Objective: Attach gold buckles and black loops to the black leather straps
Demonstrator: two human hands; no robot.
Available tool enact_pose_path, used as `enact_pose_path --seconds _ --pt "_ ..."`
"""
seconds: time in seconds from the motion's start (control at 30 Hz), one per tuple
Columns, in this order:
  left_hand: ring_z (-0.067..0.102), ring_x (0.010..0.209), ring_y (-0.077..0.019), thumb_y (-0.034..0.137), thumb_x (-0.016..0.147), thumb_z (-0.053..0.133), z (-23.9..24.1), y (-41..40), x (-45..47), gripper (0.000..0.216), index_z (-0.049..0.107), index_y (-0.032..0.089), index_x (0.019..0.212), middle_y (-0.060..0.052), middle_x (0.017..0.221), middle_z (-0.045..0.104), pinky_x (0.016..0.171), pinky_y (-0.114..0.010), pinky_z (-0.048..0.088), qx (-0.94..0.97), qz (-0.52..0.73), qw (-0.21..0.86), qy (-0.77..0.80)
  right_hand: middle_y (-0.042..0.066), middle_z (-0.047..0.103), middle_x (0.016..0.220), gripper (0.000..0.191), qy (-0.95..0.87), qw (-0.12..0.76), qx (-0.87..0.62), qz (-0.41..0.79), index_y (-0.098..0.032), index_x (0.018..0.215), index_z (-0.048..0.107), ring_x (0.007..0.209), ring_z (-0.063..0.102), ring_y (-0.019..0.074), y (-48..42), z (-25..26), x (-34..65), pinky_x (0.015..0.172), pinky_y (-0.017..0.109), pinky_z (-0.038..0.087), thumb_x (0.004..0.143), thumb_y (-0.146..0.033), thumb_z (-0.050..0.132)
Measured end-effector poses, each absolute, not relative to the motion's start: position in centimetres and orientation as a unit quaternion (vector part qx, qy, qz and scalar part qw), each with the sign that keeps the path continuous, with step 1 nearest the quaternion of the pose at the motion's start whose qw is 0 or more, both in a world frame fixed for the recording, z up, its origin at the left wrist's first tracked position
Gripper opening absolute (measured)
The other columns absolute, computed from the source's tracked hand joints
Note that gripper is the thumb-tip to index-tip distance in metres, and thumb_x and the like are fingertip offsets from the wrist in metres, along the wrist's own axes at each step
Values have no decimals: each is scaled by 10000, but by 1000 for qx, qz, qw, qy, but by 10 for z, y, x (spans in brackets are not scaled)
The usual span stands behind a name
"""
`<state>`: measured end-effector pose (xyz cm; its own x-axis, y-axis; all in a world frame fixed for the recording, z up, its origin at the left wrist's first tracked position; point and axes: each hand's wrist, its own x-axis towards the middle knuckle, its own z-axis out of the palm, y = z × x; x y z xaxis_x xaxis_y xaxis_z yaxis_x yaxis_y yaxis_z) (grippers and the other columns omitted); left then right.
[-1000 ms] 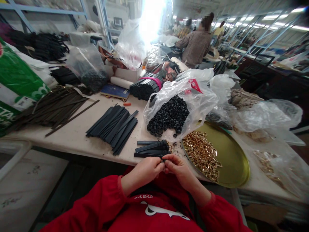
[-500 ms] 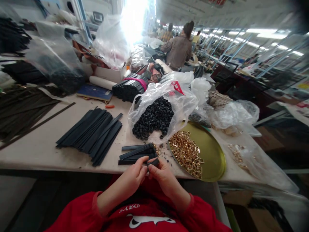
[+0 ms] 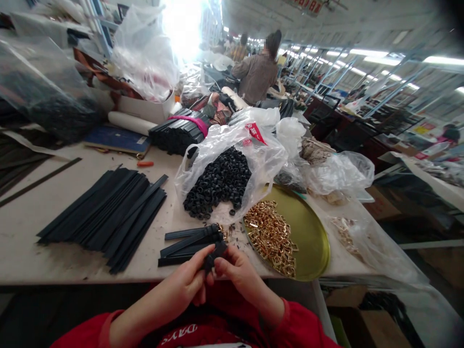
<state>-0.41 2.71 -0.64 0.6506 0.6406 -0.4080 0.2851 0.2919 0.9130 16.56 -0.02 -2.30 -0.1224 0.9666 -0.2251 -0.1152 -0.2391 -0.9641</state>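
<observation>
Worktop (image 3: 72, 266), pale, laden to its back edge. Clear plastic bag (image 3: 268, 150), gaping, mid-worktop. Gold-coloured tray (image 3: 311, 232), one, reaching the near edge, right of the bag. Stack of dark strips (image 3: 108, 212), toward the left of the near edge. Left hand (image 3: 195, 275) and right hand (image 3: 239, 270), at the near edge; grip of both pinched on one dark piece (image 3: 214, 256). Dark straps (image 3: 188, 244), few, just beyond. The piece held: showing broader than half a second ago; probably turned or folded, its handling judged unfinished. Gold-coloured fittings (image 3: 271, 237), heaped in the tray. Black loops (image 3: 221, 179), many, in the bag.
</observation>
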Motion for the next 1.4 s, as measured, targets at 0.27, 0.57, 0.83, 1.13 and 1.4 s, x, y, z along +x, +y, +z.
enact_pose_path --seconds 0.27,0.57,0.83,1.13,1.4 --pt "301 349 -40 441 822 342 5 35 4 397 392 162 1101 91 543 395 348 -159 239 538 168 708 425 107 584 923 129 -657 56 -752 10 -163 877 601 822 553 211 72 -19 271 728 299 379 807 -233 519" --pt "235 313 -55 370 772 365 6 21 10 173 394 204 811 119 422 321 314 -158 169 522 172 686 478 102 605 833 88 -679 81 -730 3 -151 760 579 779 559 195 77 -21 274 715 287 369 793 -165 498" --pt "419 478 -98 324 823 356 18 23 19 227 475 179 695 56 511 446 479 -209 305 666 243 536 459 17 586 645 226 -626 314 -658 279 -187 692 513 578 521 141 36 6 223 554 260 413 777 -395 529" --pt "515 652 -130 305 851 386 17 15 9 233 559 173 767 9 704 583 593 -218 346 708 248 478 457 -31 595 626 301 -397 471 -500 609 -193 770 564 545 537 105 4 17 164 533 241 429 620 -397 726" --pt "553 700 -151 309 861 398 16 10 7 222 568 169 829 -17 762 625 632 -230 376 719 237 475 448 -34 602 648 198 -296 520 -475 646 -183 777 640 532 497 60 -9 0 154 529 194 406 656 -316 723"
